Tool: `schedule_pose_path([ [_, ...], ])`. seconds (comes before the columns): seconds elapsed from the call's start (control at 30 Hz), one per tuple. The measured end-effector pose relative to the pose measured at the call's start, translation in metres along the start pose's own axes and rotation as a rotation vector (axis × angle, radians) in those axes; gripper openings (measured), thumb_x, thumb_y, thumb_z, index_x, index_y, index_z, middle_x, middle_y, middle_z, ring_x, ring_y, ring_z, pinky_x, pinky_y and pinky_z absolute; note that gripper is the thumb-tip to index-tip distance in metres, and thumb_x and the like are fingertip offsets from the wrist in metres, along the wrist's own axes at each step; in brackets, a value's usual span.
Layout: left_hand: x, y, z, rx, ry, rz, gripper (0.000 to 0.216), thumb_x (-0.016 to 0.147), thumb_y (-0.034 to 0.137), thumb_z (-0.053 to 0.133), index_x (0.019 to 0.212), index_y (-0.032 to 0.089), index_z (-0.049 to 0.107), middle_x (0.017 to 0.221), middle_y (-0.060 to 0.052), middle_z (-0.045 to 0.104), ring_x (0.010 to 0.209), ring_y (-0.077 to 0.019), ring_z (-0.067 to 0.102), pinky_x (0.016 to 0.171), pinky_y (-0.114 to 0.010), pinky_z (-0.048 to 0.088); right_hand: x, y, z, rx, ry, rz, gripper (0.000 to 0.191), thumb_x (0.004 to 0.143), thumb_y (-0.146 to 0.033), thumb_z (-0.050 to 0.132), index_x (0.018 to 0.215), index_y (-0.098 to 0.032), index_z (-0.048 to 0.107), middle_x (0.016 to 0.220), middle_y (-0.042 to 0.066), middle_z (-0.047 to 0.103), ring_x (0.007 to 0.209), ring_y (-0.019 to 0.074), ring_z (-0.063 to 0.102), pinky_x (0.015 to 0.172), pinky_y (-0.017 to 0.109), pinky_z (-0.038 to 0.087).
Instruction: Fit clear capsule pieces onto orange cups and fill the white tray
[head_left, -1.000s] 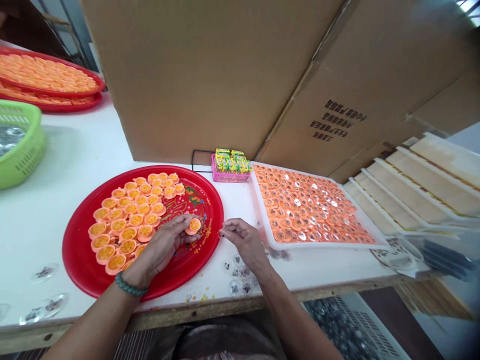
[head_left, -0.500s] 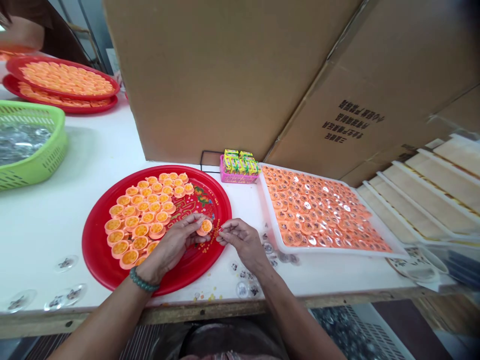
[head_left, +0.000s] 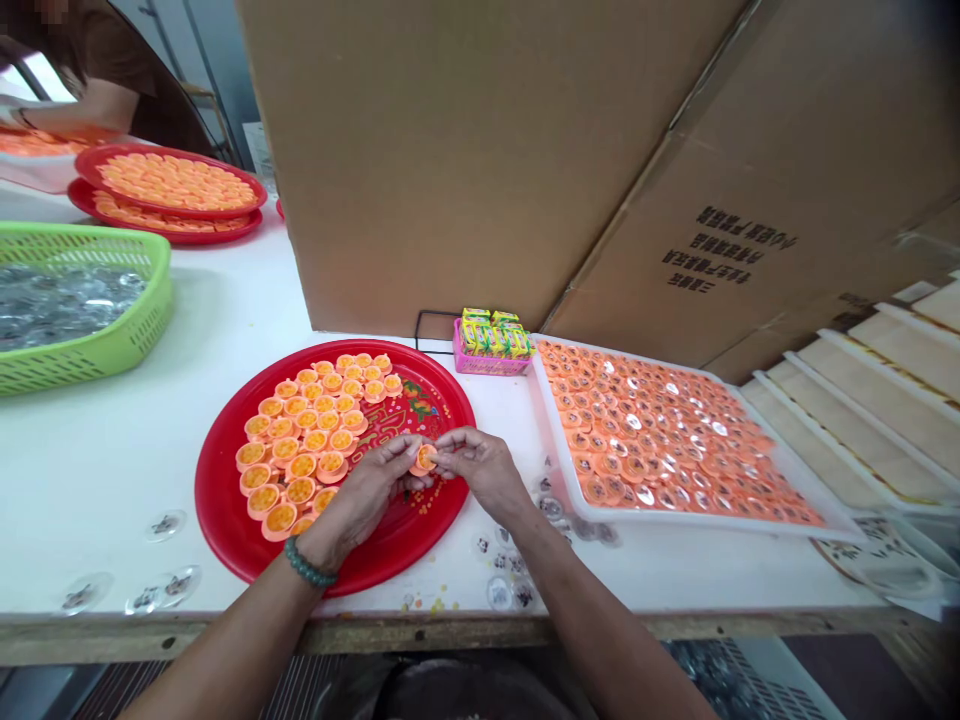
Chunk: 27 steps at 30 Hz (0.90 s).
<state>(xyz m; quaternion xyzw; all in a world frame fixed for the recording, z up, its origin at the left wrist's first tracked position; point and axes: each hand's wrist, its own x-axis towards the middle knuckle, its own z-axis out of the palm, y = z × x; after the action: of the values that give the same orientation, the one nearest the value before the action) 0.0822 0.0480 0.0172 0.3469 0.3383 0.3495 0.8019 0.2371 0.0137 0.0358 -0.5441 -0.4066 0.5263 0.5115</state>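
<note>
My left hand (head_left: pixel 375 490), with a green bead bracelet at the wrist, holds a small orange cup (head_left: pixel 424 458) with yellow bits in it. The fingers of my right hand (head_left: pixel 487 478) are pinched together and touch the cup's right side; whether anything is between them is hidden. Both hands are above the right part of a round red tray (head_left: pixel 217 520). Many similar orange cups (head_left: pixel 302 465) cover the tray's left part, and its printed pattern shows on the right.
A white tray (head_left: pixel 559 465) of orange pieces under clear printed discs stands right. Loose clear discs (head_left: pixel 499 592) lie in front. A pink basket (head_left: pixel 491 365) holds small yellow-green boxes. A green basket (head_left: pixel 150 320) and stacked red trays (head_left: pixel 259 190) stand left, near another person (head_left: pixel 112 90). Cardboard (head_left: pixel 450 170) rises behind.
My right hand has moved left, bringing its pinched fingers from beside the cup to touching it. The left hand still holds the cup. The whole view has shifted slightly.
</note>
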Motion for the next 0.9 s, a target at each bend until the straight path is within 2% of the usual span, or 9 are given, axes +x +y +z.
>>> schedule_pose_path([
  [0.13,0.001,0.000,0.002,0.062,0.049,-0.001,0.029,0.069,0.031,0.074,0.093,0.015,0.070,0.080,-0.006,0.067,0.061,-0.0115,0.059,0.061,-0.021,0.048,0.003,0.003,0.005,-0.054,0.007,-0.031,0.018,0.063,-0.029,0.074,0.077,-0.018,0.069,0.069,-0.001,0.066,0.058,0.0110,0.059,0.057,0.023,0.049],
  [0.27,-0.001,0.002,0.005,0.104,0.044,-0.001,0.028,0.070,0.032,0.072,0.093,0.015,0.071,0.076,-0.005,0.068,0.059,-0.0106,0.055,0.058,-0.020,0.045,0.002,0.004,0.006,-0.099,0.038,-0.072,0.013,0.063,-0.027,0.073,0.073,-0.019,0.070,0.077,0.001,0.068,0.061,0.0122,0.059,0.057,0.024,0.049],
  [0.43,-0.003,0.003,0.005,0.106,0.008,0.009,0.026,0.070,0.032,0.072,0.091,0.017,0.072,0.071,-0.004,0.066,0.059,-0.0117,0.055,0.057,-0.021,0.044,0.001,-0.002,0.005,-0.040,0.009,-0.004,0.016,0.062,-0.029,0.075,0.073,-0.019,0.070,0.068,0.000,0.067,0.059,0.0123,0.059,0.057,0.024,0.049],
  [0.53,-0.003,0.004,0.004,0.093,-0.007,0.022,0.027,0.071,0.033,0.071,0.091,0.017,0.072,0.071,-0.004,0.066,0.060,-0.0120,0.055,0.058,-0.021,0.044,0.002,-0.004,0.005,-0.012,0.026,-0.014,0.018,0.060,-0.030,0.077,0.072,-0.019,0.069,0.068,-0.001,0.067,0.059,0.0118,0.058,0.057,0.023,0.048],
  [0.67,-0.004,0.004,0.003,0.164,-0.049,0.049,0.032,0.075,0.039,0.066,0.100,0.018,0.070,0.081,-0.006,0.069,0.069,-0.0153,0.059,0.068,-0.025,0.047,0.001,-0.001,0.006,-0.007,0.028,-0.043,0.015,0.062,-0.029,0.074,0.069,-0.018,0.068,0.071,0.000,0.068,0.061,0.0119,0.058,0.058,0.023,0.048],
  [0.77,-0.003,0.003,0.002,0.245,-0.081,0.071,0.040,0.071,0.034,0.072,0.107,0.020,0.067,0.090,-0.005,0.071,0.084,-0.0187,0.062,0.081,-0.030,0.046,0.000,0.005,0.006,0.001,0.032,-0.047,0.012,0.064,-0.028,0.073,0.069,-0.018,0.069,0.067,0.000,0.067,0.058,0.0111,0.057,0.057,0.022,0.047],
  [0.9,-0.003,0.001,0.001,0.300,-0.067,0.085,0.040,0.068,0.034,0.075,0.105,0.019,0.068,0.088,-0.004,0.072,0.085,-0.0197,0.063,0.082,-0.031,0.047,-0.001,0.011,0.005,0.029,0.030,-0.041,0.013,0.064,-0.027,0.073,0.069,-0.017,0.069,0.063,-0.001,0.065,0.056,0.0104,0.056,0.055,0.021,0.045],
])
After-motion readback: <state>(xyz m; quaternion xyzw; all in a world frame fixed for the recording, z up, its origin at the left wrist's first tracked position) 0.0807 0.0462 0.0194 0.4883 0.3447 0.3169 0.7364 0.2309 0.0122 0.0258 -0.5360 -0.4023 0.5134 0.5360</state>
